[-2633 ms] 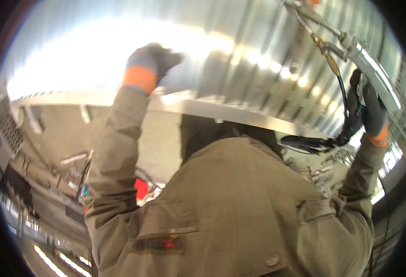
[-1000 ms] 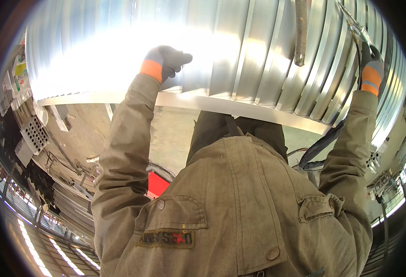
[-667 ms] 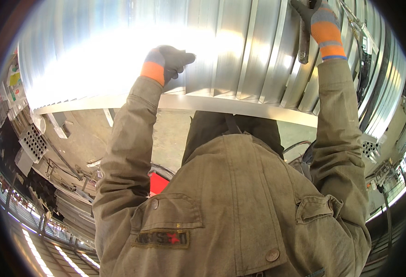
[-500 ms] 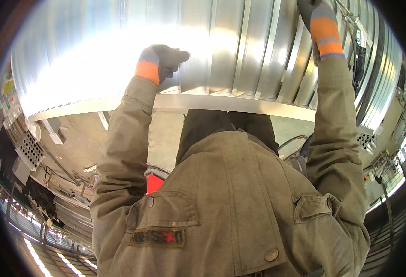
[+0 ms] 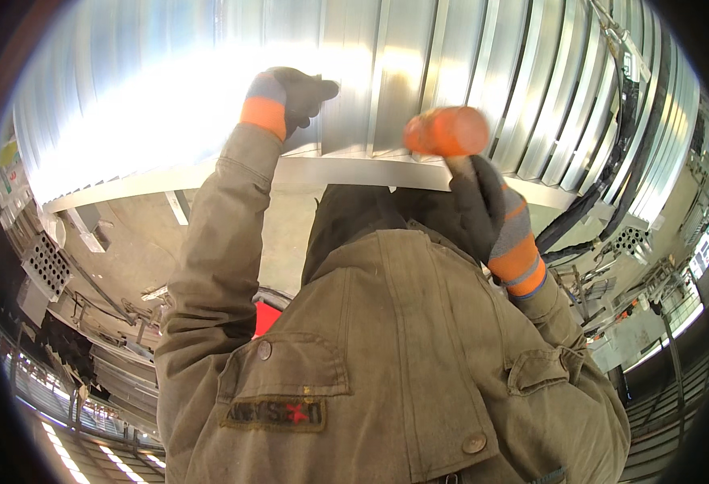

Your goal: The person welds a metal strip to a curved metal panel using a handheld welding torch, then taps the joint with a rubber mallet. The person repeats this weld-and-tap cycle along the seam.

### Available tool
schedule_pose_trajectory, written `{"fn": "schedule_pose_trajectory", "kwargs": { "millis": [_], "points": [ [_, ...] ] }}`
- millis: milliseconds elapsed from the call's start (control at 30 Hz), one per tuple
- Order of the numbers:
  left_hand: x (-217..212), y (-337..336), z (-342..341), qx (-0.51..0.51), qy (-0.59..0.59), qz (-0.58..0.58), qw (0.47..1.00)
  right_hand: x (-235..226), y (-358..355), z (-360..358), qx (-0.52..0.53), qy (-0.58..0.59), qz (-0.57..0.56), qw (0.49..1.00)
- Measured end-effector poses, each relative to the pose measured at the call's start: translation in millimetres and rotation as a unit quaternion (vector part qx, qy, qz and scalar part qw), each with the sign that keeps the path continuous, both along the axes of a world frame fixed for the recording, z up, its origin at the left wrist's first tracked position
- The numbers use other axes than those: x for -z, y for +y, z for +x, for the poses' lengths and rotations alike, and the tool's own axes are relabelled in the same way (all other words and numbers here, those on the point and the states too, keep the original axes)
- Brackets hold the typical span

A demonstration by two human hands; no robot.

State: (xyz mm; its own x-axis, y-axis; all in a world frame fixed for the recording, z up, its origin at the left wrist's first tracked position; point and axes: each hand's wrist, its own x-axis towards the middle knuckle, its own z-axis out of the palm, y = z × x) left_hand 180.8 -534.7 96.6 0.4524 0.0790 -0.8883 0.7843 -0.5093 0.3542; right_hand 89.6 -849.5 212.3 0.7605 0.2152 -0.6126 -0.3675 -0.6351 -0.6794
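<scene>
My right hand, in a dark glove with an orange and grey cuff, is closed around the handle of a mallet. The orange head of the mallet, a little smeared by motion, is over the near edge of a ribbed metal panel. My left hand, gloved the same way, rests at the panel's ribs, left of the mallet. Its fingers are curled in, with one digit sticking out to the right; what they grip, if anything, is hidden. Strong glare washes out the panel's left part.
A flat metal strip runs along the panel's near edge, just before my legs. Black cables or hoses lie over the panel's right side. A perforated metal piece is at the far left. Something red shows beside my left arm.
My right hand has come from the panel's far right back toward my body, and the mallet now shows in it. My left hand has shifted only slightly.
</scene>
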Motion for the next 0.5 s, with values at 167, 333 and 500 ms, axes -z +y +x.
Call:
{"fn": "schedule_pose_trajectory", "kwargs": {
  "millis": [167,333,500],
  "points": [
    [0,3,1,0.005,-0.014,-0.016,1.0,19,15,-5,-0.148,-0.039,-0.096,0.984],
    [1,1,5,0.039,0.027,0.025,0.999,5,11,2,-0.045,0.002,-0.031,0.998],
    [-1,3,4,0.005,0.004,-0.005,1.0,22,19,-13,-0.153,-0.001,-0.139,0.978]
  ]
}}
